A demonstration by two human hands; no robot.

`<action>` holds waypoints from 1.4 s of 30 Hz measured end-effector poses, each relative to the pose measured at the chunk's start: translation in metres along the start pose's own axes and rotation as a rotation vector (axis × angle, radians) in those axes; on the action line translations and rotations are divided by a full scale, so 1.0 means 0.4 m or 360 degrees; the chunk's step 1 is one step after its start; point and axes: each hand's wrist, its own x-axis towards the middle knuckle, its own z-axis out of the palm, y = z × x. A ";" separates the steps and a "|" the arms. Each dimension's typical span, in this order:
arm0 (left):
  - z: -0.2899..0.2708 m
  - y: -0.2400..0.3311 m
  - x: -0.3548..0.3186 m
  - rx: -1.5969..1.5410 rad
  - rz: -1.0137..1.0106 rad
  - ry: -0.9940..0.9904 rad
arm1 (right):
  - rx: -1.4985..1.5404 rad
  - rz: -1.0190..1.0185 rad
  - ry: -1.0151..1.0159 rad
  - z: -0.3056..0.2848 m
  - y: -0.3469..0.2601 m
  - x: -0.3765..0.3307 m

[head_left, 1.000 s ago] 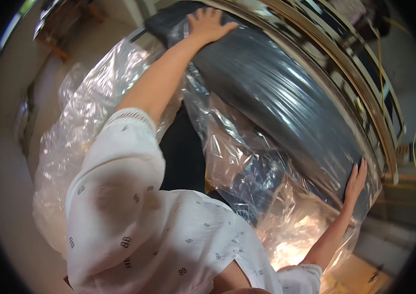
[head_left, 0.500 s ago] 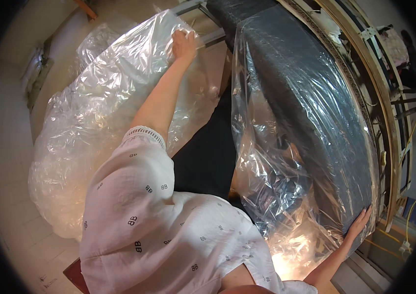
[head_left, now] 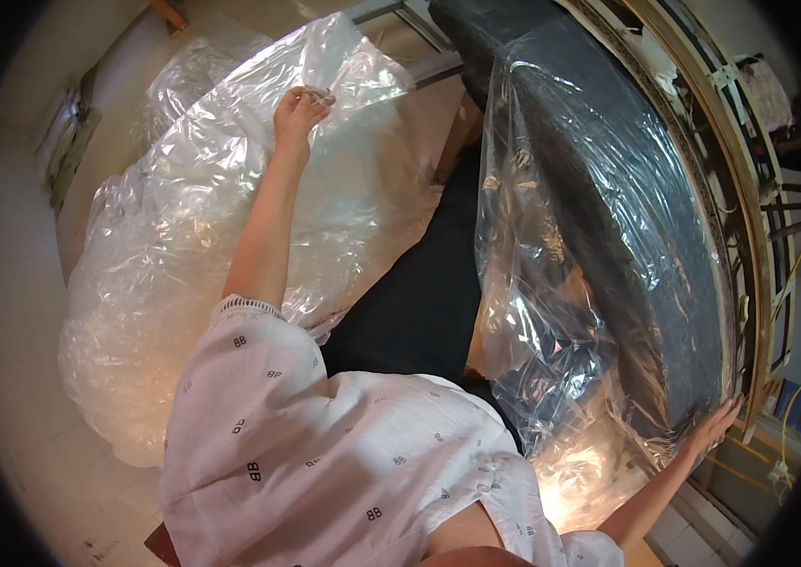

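A big heap of clear plastic film [head_left: 183, 283] fills the left side, crinkled and shiny. My left hand [head_left: 301, 118] pinches a gathered bit of this film near the heap's upper part, the arm stretched forward. On the right stands a long, curved, dark-covered piece [head_left: 599, 180], with clear plastic film [head_left: 552, 331] over its surface and hanging loose down its near side. At the lower right, my right hand [head_left: 714, 427] lies with fingers stretched out against the plastic-covered edge of the dark piece.
Wooden frames [head_left: 750, 189] stand stacked beyond the dark piece. A yellow cord [head_left: 788, 425] hangs at the far right. A metal bar frame [head_left: 429, 66] shows at the top behind the film. Pale tiled floor [head_left: 13, 331] lies at the left.
My left hand has moved left and slightly nearer, its fingers now pinching the film. My right hand has shifted a little right and up along the edge; the view has shifted slightly.
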 end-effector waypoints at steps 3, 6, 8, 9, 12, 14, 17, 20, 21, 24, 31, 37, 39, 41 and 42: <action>0.021 0.099 -0.070 0.0006 0.0079 -0.0088 | 0.0156 -0.0354 0.0170 0.045 -0.335 -0.034; 0.072 0.165 -0.170 0.0079 0.0171 -0.0396 | 0.0659 -0.0398 -0.0198 0.153 -0.591 -0.121; 0.110 0.207 -0.240 0.0158 0.0257 -0.0510 | 0.0927 -0.0542 -0.0553 0.225 -0.771 -0.206; 0.129 0.232 -0.283 0.0236 0.0330 -0.0625 | 0.1012 -0.0636 -0.0837 0.260 -0.833 -0.244; 0.215 0.319 -0.430 0.0343 0.0586 -0.0911 | 0.1278 -0.0826 -0.1239 0.338 -1.032 -0.365; 0.263 0.374 -0.503 0.0448 0.1140 -0.1119 | 0.1473 -0.0841 -0.1317 0.400 -1.074 -0.437; 0.268 0.423 -0.564 0.0507 0.1543 -0.1445 | 0.1167 -0.0628 -0.1679 0.400 -0.946 -0.467; 0.261 0.520 -0.512 0.0589 0.1653 -0.1285 | 0.1181 -0.0525 -0.1622 0.254 -0.777 -0.387; 0.269 0.530 -0.470 0.0598 0.1638 -0.1132 | 0.1583 0.0173 -0.1245 0.179 -0.746 -0.391; 0.280 0.431 -0.319 0.1240 0.1587 -0.1525 | 0.1805 -0.0005 -0.0707 -0.105 -0.560 -0.336; 0.299 0.424 -0.325 0.1671 0.0748 -0.2130 | -0.0668 0.0148 0.0165 -0.638 -0.199 -0.513; 0.450 0.375 -0.387 0.1312 0.0014 -0.2657 | -0.0971 0.0690 0.0013 -0.907 -0.044 -0.460; 0.535 0.365 -0.444 0.1048 -0.0066 -0.2840 | -0.1023 0.0898 -0.0046 -0.972 0.022 -0.447; 0.614 0.372 -0.529 0.0886 -0.0060 -0.2883 | -0.1063 0.1133 -0.0138 -1.038 0.076 -0.483; 0.644 0.379 -0.576 0.0722 -0.0068 -0.2846 | -0.1080 0.1247 -0.0192 -1.066 0.091 -0.511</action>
